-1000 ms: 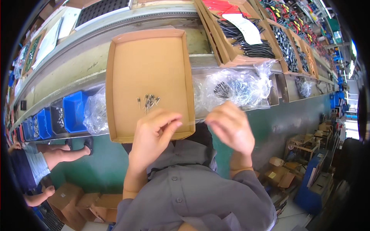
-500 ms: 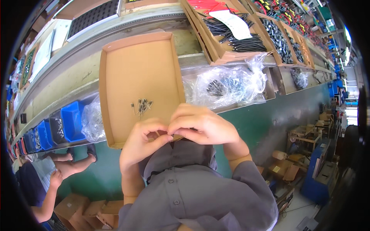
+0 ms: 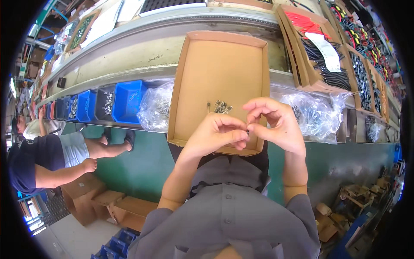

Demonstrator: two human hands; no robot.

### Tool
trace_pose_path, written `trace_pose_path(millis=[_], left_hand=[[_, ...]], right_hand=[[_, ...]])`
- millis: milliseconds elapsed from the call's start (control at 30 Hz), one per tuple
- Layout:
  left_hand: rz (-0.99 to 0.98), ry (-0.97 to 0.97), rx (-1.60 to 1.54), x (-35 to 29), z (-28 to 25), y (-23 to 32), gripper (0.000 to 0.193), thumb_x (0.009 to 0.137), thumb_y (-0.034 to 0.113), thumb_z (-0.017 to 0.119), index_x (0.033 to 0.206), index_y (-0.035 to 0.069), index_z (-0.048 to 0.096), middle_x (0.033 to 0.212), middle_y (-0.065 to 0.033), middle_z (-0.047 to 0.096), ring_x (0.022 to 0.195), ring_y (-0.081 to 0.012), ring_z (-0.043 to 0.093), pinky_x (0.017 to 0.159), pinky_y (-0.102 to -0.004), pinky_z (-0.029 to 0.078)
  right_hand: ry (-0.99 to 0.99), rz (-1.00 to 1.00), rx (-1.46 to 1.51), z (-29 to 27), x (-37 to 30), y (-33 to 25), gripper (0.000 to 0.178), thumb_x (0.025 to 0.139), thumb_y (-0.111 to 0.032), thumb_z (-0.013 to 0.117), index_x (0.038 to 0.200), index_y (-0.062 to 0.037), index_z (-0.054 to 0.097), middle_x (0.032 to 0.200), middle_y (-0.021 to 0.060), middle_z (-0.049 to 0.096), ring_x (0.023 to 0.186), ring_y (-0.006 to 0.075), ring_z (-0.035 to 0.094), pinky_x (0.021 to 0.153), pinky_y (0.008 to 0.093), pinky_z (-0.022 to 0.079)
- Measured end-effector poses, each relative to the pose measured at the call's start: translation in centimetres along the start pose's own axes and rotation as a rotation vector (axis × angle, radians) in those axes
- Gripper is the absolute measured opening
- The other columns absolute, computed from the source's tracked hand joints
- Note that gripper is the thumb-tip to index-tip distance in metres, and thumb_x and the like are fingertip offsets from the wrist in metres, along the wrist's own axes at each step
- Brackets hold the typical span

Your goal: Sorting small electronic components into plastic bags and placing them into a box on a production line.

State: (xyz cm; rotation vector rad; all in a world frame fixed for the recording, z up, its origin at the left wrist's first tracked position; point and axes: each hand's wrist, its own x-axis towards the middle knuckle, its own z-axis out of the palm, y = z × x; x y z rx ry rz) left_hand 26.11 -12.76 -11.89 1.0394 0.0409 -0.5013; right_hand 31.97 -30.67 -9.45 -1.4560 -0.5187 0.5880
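Over the near edge of a shallow cardboard tray [image 3: 217, 56], my two hands meet at the fingertips. My left hand [image 3: 215, 134] is closed in a pinch, thumb against fingers. A small dark part [image 3: 248, 131] shows at those fingertips, too small to name its kind. My right hand [image 3: 280, 127] pinches at the same spot, its fingers curled and its thumb touching beside the part. Beyond my hands, several small dark components with thin metal leads [image 3: 222, 107] lie in a loose cluster on the tray bottom, one of them slightly apart to the left.
Left of the tray sit a clear plastic bag [image 3: 155, 108] and blue bins [image 3: 128, 101]. To the right are another plastic bag [image 3: 317, 114] and a cardboard box of red and black leads [image 3: 317, 47]. A person [image 3: 64, 153] stands at the bench on the left.
The view has swung left, so the tray and bench appear farther right. My hands stay joined at the fingertips; the right fingers are raised more, and the small dark part now shows.
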Motion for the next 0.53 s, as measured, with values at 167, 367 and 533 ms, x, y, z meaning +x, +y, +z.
trace_pose_path(millis=[167,367,533], left_hand=[[0.031,0.037,0.077,0.1,-0.6,-0.2,0.012,0.079,0.005,0.061,0.088,-0.002,0.062,0.072,-0.0091,0.061,0.059,-0.0128,0.058,0.055,-0.0230,0.048],[0.211,0.030,0.030,0.1,-0.6,-0.3,0.013,0.078,0.008,0.062,0.087,-0.002,0.062,0.070,-0.0077,0.060,0.055,-0.0111,0.054,0.050,-0.0223,0.045],[0.320,0.095,-0.040,0.2,-1.1,-0.7,0.017,0.081,0.011,0.060,0.092,-0.001,0.062,0.070,-0.0080,0.060,0.056,-0.0115,0.055,0.052,-0.0239,0.047]], right_hand=[[0.002,-0.037,-0.017,0.4,0.6,0.2,0.021,0.073,0.000,0.060,0.095,0.0001,0.059,0.075,0.0021,0.060,0.072,0.0080,0.054,0.067,0.0232,0.042],[-0.053,-0.132,-0.108,0.7,1.0,-0.7,0.017,0.073,0.006,0.056,0.090,0.0037,0.059,0.082,0.0083,0.057,0.078,0.0145,0.054,0.072,0.0255,0.041],[0.075,-0.197,-0.196,1.5,0.5,-0.8,0.016,0.076,0.003,0.055,0.092,0.0035,0.058,0.089,0.0111,0.057,0.086,0.0181,0.053,0.080,0.0275,0.039]])
